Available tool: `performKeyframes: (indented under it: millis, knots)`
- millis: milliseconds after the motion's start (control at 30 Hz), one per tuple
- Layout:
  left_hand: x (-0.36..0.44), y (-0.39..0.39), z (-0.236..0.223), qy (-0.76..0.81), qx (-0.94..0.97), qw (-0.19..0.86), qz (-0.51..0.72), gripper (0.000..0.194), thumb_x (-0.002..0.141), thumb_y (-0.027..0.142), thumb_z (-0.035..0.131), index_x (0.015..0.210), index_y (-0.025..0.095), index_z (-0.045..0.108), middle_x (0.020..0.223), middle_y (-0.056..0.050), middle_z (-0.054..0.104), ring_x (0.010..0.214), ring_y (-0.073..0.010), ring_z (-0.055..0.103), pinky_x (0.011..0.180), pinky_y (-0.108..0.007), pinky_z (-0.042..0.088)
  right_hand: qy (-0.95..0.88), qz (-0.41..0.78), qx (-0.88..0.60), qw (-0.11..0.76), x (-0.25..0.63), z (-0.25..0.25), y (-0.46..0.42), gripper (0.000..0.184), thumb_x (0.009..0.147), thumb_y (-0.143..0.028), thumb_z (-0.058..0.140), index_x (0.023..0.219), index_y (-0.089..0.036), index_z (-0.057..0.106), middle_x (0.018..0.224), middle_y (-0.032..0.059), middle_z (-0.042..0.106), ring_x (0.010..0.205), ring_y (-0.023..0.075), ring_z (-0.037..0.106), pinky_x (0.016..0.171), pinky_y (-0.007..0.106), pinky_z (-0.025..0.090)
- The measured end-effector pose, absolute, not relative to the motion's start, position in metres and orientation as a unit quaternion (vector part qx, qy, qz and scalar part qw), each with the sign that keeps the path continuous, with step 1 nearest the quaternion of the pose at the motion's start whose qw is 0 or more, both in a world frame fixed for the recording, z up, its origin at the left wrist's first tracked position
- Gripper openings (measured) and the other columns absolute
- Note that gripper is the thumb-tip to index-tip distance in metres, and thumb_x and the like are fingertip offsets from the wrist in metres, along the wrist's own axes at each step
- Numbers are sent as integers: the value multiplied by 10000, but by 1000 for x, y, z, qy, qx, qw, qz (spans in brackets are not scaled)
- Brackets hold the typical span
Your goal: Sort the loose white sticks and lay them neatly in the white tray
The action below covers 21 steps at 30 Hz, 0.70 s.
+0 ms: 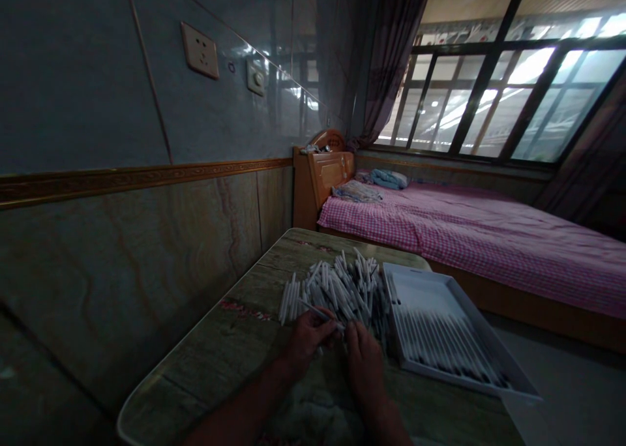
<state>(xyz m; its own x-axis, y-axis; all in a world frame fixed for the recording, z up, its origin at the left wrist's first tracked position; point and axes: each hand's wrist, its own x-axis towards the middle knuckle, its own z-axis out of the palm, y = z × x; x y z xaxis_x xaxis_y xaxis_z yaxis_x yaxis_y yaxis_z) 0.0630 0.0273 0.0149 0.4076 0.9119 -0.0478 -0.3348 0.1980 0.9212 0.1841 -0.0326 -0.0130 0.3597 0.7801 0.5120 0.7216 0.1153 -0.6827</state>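
My left hand (pixel 309 336) pinches a slim white pen-like stick (pixel 315 310), which slants up and to the left from the fingers. Close beside it, my right hand (pixel 362 356) has its fingers closed near the stick's lower end; what they grip is hidden and dim. Just beyond both hands lies a heaped pile of similar white sticks (pixel 337 286), with several lying side by side at its left end. To the right, a shallow white tray (pixel 489 334) holds a row of white sticks with dark ends (pixel 440 338), laid parallel along its near part.
Everything rests on a green-brown patterned table (pixel 205 361) with a pale edge. A tiled wall (pixel 210 231) runs along the left. Beyond the table stand a wooden headboard (pixel 330 172) and a bed with a pink checked sheet (pixel 440 218), under a window (pixel 469 100).
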Motion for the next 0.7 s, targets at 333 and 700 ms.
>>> performKeyframes:
  millis: [333,700]
  knots:
    - [61,32,12,330,444,708,439,368,542,389,812,751,155,620,605,-1,662,543,-150,613,481,-231,439,-550,68,-667,498,182,-7,-35,312,943,-417,353,766,-240,539,700,2,603,644,165,568,594,260,382]
    - [62,29,16,342,456,699,432,334,550,380,802,716,158,616,584,5,647,537,-142,603,479,-227,435,-572,31,-674,466,182,-10,-34,321,961,-369,333,737,-247,528,663,-2,587,597,160,559,562,266,376]
